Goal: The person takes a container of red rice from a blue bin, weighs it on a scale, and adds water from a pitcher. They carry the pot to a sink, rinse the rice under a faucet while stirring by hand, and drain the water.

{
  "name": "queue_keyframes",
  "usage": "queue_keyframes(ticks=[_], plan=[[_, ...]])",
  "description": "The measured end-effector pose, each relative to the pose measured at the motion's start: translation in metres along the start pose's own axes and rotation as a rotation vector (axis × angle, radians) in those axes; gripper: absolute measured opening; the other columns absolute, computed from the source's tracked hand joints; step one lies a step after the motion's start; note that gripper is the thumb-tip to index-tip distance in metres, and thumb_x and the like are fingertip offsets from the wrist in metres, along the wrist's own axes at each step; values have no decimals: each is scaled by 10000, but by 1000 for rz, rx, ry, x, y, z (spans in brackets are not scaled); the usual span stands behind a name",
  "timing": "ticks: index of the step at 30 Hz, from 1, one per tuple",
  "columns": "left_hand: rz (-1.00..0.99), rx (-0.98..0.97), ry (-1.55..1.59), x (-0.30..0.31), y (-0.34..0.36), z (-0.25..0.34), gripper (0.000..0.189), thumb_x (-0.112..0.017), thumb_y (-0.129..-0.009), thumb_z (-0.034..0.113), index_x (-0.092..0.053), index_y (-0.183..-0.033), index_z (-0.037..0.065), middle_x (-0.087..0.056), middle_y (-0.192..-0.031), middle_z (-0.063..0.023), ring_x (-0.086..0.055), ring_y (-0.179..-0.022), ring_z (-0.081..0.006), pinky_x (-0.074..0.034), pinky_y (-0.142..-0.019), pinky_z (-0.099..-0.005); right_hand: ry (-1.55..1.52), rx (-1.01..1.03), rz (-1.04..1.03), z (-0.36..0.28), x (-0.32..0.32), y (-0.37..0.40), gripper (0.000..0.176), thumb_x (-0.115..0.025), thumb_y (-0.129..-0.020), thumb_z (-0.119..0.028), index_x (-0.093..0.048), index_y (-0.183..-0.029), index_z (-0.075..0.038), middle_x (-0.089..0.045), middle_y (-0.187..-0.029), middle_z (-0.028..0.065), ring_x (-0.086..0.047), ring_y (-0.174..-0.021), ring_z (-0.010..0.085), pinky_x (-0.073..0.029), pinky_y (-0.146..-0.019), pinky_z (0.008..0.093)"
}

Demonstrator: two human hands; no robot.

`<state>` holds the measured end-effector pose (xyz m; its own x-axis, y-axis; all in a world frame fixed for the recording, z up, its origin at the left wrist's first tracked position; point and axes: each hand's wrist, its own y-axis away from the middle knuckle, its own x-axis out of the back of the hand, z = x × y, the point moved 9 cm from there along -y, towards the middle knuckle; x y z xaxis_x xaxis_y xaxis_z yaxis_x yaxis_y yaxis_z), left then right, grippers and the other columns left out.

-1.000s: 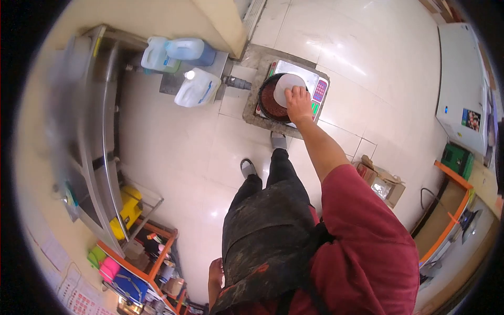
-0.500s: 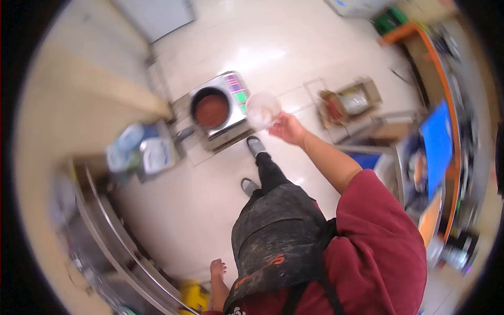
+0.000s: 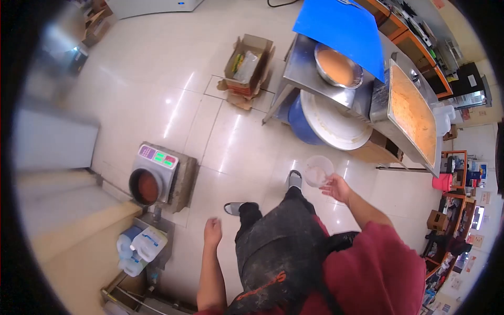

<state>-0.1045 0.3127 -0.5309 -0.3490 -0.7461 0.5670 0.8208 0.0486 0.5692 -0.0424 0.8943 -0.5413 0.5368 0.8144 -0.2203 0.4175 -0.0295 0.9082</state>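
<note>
A translucent round plastic tub (image 3: 318, 171) hangs over the floor, its rim pinched by my right hand (image 3: 337, 189), with some pale residue inside. My left hand (image 3: 213, 229) is away from everything, over the floor at the lower middle, its fingers curled with nothing visible in them. At the left, a black pan (image 3: 134, 177) holding reddish-brown contents (image 3: 147, 188) rests on a digital scale (image 3: 167, 159) with lit displays. On the steel table at the upper right, a metal bowl (image 3: 357, 79) contains orange liquid (image 3: 336, 66).
A deep tray (image 3: 415, 118) of orange food stands at the right, near a blue board (image 3: 341, 26). Below the table is a blue barrel (image 3: 302, 123) with a wide pale lid (image 3: 336, 122). An open carton (image 3: 257, 50) lies on the floor. Plastic jugs (image 3: 148, 243) stand lower left.
The view has turned right, so the scale now appears farther left and the table is in fuller view. My right hand still holds the tub, now away from the scale. My left hand's fingers have curled.
</note>
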Motion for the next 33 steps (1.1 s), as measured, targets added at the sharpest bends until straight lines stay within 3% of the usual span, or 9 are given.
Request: queue_keyframes(ticks=[4, 7, 8, 10, 13, 19, 23, 27, 33], plan=[[-292, -206, 161, -176, -84, 220, 431, -614, -938, 283, -593, -1192, -64, -644, -1169, -232, -638, -1107, -315, -502, -938, -378, -49, -25, 33, -10, 74, -16, 376, -573, -845, -284, -561, -1152, -66, -595, -1119, 124, -613, -1054, 323, -485, -905, 436], [-512, -52, 383, -346, -134, 323, 505, -609, -935, 365, -591, -1225, -48, -633, -1203, -250, -621, -1133, -347, -477, -976, -418, 10, -62, 31, -30, 116, -45, 426, -570, -862, -240, -525, -1241, -51, -594, -1152, 114, -601, -1076, 304, -474, -935, 433], [-332, -139, 424, -404, -155, 341, 506, -603, -936, 350, -584, -1226, -63, -638, -1205, -256, -626, -1130, -364, -478, -967, -419, 42, -73, 21, -37, 128, -54, 434, -568, -867, -228, -515, -1259, -48, -594, -1160, 109, -598, -1084, 293, -471, -943, 429], [-520, -65, 709, -459, -167, 410, 583, -640, -903, 353, -545, -1248, -107, -634, -1205, -282, -621, -1139, -383, -479, -967, -415, 108, -83, 10, -41, 152, -66, 452, -563, -873, -210, -497, -1288, -41, -594, -1178, 100, -591, -1098, 269, -466, -957, 420], [-214, 347, 923, -479, -163, 412, 620, -698, -840, 332, -537, -1209, -140, -640, -1154, -306, -630, -1113, -379, -480, -962, -418, 183, -87, -24, -51, 169, -86, 465, -557, -878, -190, -483, -1310, -35, -592, -1207, 92, -584, -1113, 240, -461, -970, 408], [-87, 361, 719, -468, -143, 415, 550, -739, -770, 232, -518, -1118, -132, -593, -1091, -263, -605, -1016, -396, -474, -936, -434, 184, 66, -110, -57, 151, -100, 452, -579, -891, -171, -494, -1307, -17, -614, -1201, 104, -606, -1068, 232, -484, -952, 414], [-85, -35, 758, -433, -83, 486, 575, -763, -727, 116, -412, -1170, 11, -520, -1107, -161, -586, -984, -340, -480, -876, -445, 502, 357, -110, -105, 116, -86, 510, -570, -886, -178, -463, -1354, -7, -591, -1268, 119, -563, -1169, 253, -432, -1018, 409], [-301, -166, 1059, -443, -42, 537, 607, -721, -716, 91, -377, -1213, 43, -505, -1105, -136, -574, -998, -281, -491, -848, -404, 790, 669, 141, -169, 93, -60, 511, -577, -885, -184, -470, -1353, -8, -596, -1261, 122, -570, -1160, 256, -438, -1012, 409], [-811, -214, 1275, -436, -47, 536, 695, -663, -779, 20, -290, -1365, 17, -439, -1308, -158, -447, -1282, -295, -377, -1072, -437, 1171, 901, 475, -266, 85, -122, 514, -589, -884, -193, -480, -1351, -8, -604, -1250, 125, -580, -1145, 262, -449, -1003, 409]])
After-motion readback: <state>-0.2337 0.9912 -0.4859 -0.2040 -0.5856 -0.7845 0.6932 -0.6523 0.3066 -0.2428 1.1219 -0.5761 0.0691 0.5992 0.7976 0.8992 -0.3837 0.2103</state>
